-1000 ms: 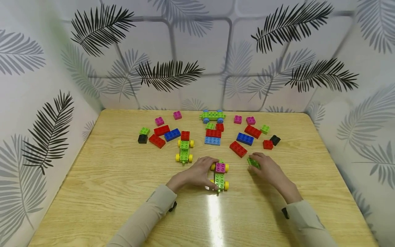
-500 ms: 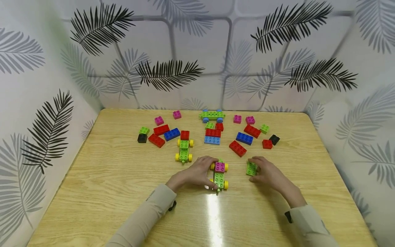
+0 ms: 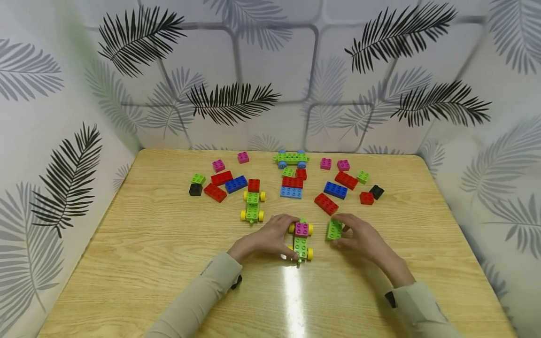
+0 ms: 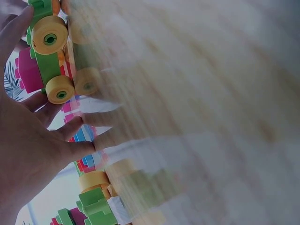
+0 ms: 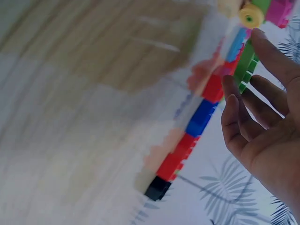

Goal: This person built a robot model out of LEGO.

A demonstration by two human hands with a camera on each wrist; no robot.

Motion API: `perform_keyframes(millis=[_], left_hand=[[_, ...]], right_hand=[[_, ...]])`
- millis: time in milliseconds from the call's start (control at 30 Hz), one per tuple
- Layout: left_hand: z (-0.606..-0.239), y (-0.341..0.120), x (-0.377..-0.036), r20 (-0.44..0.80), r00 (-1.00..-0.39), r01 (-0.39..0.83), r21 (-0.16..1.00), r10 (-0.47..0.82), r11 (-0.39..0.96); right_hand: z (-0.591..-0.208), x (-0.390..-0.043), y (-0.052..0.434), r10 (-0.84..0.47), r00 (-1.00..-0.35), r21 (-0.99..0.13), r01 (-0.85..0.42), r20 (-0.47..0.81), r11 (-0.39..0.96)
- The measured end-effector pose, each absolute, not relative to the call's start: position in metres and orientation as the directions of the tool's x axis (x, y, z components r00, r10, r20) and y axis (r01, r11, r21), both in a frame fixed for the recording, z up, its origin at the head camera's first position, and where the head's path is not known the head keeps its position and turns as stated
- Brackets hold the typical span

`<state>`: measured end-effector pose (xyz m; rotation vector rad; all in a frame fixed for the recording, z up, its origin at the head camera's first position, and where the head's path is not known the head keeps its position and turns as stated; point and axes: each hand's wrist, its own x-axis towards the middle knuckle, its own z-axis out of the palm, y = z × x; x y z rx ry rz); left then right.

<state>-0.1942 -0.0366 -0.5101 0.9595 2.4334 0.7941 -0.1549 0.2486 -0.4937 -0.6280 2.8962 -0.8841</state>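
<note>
Near the table's middle, my left hand [image 3: 272, 237] grips a toy car [image 3: 300, 245] at its two ends, thumb at the near end and fingers at the far end. The car has a green base, yellow wheels and a pink brick [image 3: 302, 229] on its far part. To its right, my right hand [image 3: 364, 239] pinches a green brick [image 3: 334, 230] between thumb and fingers, studs up. A gap separates this brick from the car. In the right wrist view the green brick [image 5: 245, 63] is held above the table surface, its studs facing the palm side.
A second green car [image 3: 252, 209] with yellow wheels and a red brick at its far end stands left of the hands. Farther back is a green base with blue wheels [image 3: 291, 158]. Loose bricks lie around, including a red brick [image 3: 326, 204] just beyond the right hand.
My right hand has carried the green brick left, closer to the car, and the brick has turned lengthwise to point away from me. The left hand and its car have stayed in place.
</note>
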Motion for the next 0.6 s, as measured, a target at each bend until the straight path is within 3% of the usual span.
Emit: perform_keyframes(millis=[333,600], left_hand=[[-0.509,-0.037,-0.194,-0.161,-0.685,0.477,0.638,0.711,0.604],[-0.508,-0.037,-0.193,-0.153,-0.68,0.482,0.644,0.717,0.594]], right_hand=[[-0.473,-0.143,0.219,-0.466,-0.87,-0.625,-0.457,0.164,0.633],[-0.472,-0.142,0.199,-0.51,-0.848,-0.62,-0.479,0.145,0.621]])
